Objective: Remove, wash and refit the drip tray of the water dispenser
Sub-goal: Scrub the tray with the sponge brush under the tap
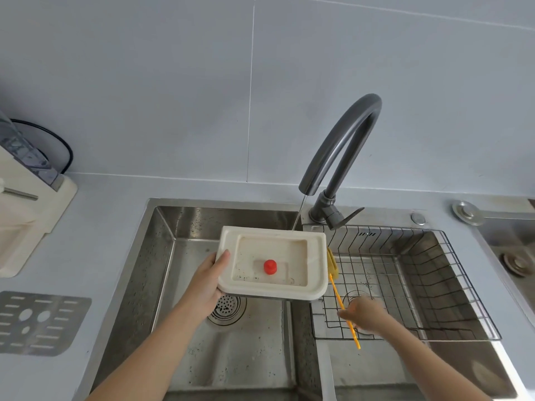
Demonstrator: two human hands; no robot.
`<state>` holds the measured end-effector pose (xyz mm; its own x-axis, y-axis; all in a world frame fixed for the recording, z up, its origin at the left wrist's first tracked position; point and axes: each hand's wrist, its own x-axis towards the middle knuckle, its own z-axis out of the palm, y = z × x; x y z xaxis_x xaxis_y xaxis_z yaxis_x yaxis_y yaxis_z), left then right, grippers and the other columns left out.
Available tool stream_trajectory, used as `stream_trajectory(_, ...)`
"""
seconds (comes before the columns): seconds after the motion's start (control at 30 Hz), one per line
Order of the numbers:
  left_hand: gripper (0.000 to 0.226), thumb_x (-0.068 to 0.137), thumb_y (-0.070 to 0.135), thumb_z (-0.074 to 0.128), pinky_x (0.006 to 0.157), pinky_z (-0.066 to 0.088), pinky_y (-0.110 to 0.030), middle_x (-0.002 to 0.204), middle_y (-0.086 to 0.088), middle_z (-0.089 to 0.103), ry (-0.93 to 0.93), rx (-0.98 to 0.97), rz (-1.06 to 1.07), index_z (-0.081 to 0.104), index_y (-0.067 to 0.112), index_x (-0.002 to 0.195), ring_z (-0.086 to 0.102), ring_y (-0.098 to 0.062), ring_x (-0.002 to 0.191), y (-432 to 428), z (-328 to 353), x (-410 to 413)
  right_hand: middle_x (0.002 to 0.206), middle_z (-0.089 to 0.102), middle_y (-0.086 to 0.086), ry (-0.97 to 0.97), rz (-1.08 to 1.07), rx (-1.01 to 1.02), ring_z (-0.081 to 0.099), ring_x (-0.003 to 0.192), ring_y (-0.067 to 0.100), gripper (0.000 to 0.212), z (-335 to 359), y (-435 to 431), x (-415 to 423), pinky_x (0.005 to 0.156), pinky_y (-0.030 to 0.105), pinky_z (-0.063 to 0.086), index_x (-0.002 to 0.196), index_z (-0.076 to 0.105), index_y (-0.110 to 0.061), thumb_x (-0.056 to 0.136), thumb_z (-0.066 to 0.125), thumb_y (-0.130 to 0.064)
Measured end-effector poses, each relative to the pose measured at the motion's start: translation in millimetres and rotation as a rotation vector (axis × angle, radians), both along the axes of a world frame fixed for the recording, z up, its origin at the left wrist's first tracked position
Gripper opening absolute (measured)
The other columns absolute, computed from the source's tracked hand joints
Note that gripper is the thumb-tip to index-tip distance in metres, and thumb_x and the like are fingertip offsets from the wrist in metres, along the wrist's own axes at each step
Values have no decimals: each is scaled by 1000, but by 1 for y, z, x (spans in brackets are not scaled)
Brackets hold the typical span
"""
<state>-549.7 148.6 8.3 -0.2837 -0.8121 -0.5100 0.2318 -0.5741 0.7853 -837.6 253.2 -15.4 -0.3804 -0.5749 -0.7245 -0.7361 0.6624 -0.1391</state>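
My left hand grips the left edge of the cream drip tray, holding it level over the left sink basin. A red float stands inside the tray, with dark specks around it. A thin stream of water falls from the dark curved faucet onto the tray's back rim. My right hand is closed on the orange handle of a yellow brush, whose head sits just right of the tray, over the wire basket.
The cream water dispenser stands on the counter at the left, with a black cable behind it. The metal slotted tray grille lies on the counter near the front left. A drain strainer sits in the left basin. Another sink lies far right.
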Motion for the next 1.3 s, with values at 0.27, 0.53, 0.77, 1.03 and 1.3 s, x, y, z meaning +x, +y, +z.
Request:
stream_trajectory(0.27,18,91,27,47,63,57,-30,89,4,75,68,-26,-70,60,25,103,71,-14,84,-3,0,-9,73,55,2,112,-93,-93,50,60,16,21,-3,6,10,57,26,42,72,47,-12,91,39,-14)
stream_trajectory(0.53,18,90,29,47,62,56,-30,89,4,75,98,-19,-100,59,24,103,71,-14,84,-5,-4,-14,51,44,0,-30,-243,-467,38,48,17,34,52,57,-9,48,28,28,60,46,-10,93,45,-15)
stream_trajectory(0.77,18,92,30,46,63,55,-29,89,4,75,87,0,-128,60,26,102,70,-15,85,-5,-8,-21,45,48,14,-171,-192,-752,37,42,5,39,132,118,5,44,9,32,108,62,-24,85,52,5)
stream_trajectory(1.03,20,92,32,45,63,55,-29,89,3,75,81,4,-156,60,22,102,69,-14,83,-4,-8,-34,41,36,-5,11,285,-615,31,44,9,58,167,90,19,49,21,23,136,20,-30,90,51,-14)
stream_trajectory(1.3,28,91,36,43,60,55,-27,93,2,74,96,-40,-209,57,21,110,70,-15,86,-12,-2,-40,65,44,-5,251,514,-458,42,62,15,49,167,51,24,59,26,32,139,13,-48,97,31,-29)
